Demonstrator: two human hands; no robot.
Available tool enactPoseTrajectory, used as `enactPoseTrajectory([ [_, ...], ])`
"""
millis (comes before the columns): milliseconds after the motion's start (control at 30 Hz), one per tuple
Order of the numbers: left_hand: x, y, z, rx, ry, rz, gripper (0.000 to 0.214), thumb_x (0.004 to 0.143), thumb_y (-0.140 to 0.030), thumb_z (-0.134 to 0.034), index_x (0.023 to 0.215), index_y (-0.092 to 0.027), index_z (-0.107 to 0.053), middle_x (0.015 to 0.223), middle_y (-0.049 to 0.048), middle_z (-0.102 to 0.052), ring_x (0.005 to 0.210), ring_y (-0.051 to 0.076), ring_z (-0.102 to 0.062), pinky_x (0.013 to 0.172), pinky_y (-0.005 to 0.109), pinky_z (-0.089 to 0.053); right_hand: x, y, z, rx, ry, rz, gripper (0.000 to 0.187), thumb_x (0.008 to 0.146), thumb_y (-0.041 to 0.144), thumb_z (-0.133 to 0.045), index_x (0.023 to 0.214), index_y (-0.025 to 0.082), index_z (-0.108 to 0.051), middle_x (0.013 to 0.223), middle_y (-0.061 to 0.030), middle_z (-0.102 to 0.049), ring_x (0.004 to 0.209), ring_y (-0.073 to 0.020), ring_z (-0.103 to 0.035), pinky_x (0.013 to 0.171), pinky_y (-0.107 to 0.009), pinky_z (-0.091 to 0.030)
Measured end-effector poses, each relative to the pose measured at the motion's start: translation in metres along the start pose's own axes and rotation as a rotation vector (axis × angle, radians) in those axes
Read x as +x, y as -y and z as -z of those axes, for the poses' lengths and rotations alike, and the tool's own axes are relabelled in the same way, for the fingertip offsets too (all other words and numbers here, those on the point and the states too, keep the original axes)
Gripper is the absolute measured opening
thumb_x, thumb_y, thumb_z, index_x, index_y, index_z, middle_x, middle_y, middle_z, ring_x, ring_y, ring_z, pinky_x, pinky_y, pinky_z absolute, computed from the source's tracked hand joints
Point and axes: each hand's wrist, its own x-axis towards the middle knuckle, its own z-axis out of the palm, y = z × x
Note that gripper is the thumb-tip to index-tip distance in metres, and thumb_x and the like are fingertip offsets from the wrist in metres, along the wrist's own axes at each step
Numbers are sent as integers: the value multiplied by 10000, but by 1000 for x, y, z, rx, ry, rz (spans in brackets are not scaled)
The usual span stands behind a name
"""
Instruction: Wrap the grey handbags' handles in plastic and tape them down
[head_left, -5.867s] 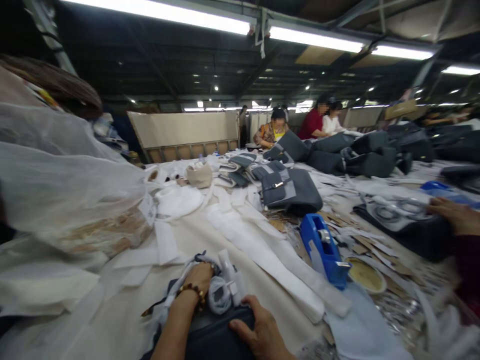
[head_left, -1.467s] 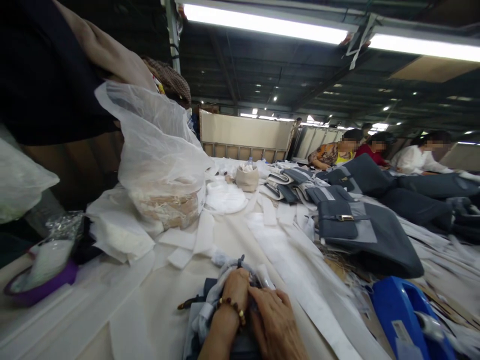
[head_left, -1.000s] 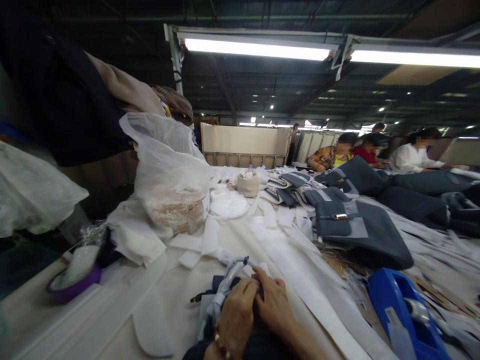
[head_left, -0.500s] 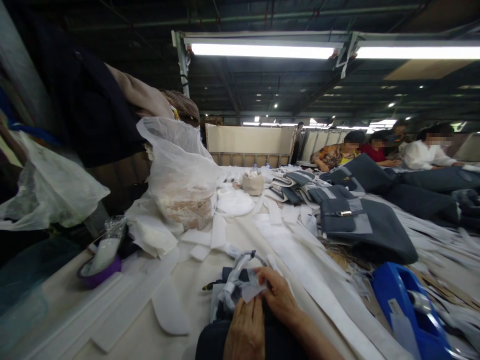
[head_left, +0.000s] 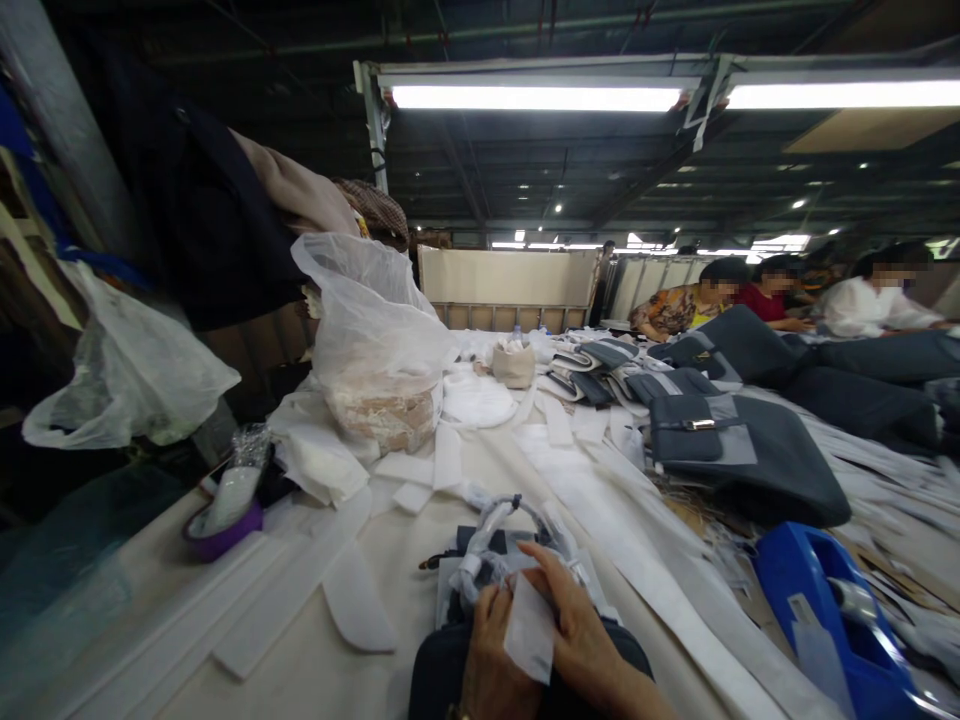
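White sheet [head_left: 531, 632] just swung toward tabletop's [head_left: 405, 575] near edge, my left hand [head_left: 487, 655] and right hand [head_left: 581, 625] pinching it, so apparently still loose.

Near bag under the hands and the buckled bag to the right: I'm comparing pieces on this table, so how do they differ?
The near bag shows handles looped up in translucent wrapping; I can make out none on the buckled bag. The buckled bag shows a shiny buckle, while none is visible on the near bag. The left hand and right hand are over the near bag; neither is at the buckled bag. Both look dark grey.
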Motion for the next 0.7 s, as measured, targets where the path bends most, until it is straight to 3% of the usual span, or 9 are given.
enactPoseTrajectory([
  [67,2,0,1,16,-59,11,338,904,-120,-264,905,-122,-602,770,92,-657,749,220,-625,721,386,-504,-4,-1,2,-62,-17,73,583,743,133,-562,1296,238,-412,915,-38,-662,825,-188,-628,794,-347,-502],
  [233,4,-2,1,43,-109,-6,334,907,-132,-272,848,-138,-601,729,66,-650,733,198,-619,745,366,-507,-6,3,9,-241,-33,370,178,837,178,-565,992,234,-633,888,-47,-649,807,-172,-616,693,-276,-517],
  [400,2,2,-2,57,-86,-67,444,921,-111,-189,1043,-192,-608,774,13,-684,789,158,-608,954,324,-398,-18,12,6,-460,-71,607,259,932,230,-440,1128,168,-597,910,-85,-687,854,-180,-614,727,-294,-518],
  [533,-8,8,6,45,56,-166,368,922,-139,-291,1172,-191,-556,926,-11,-699,961,130,-586,1124,337,-200,-28,17,5,-558,-101,706,289,957,263,-382,1074,144,-618,873,-82,-708,861,-169,-628,724,-270,-513],
  [600,-19,10,11,36,85,-199,359,911,-120,-299,1130,-170,-580,941,1,-697,1020,138,-575,1140,364,-186,-33,18,6,-632,-100,733,283,954,249,-386,1060,147,-627,864,-74,-719,854,-168,-640,727,-273,-510],
  [700,-38,13,20,8,-1,-187,377,880,-40,-274,973,-115,-632,944,59,-686,1122,182,-547,1097,357,-301,-40,17,9,-722,-75,740,278,947,223,-383,1051,161,-633,864,-63,-737,835,-177,-663,728,-297,-511],
])
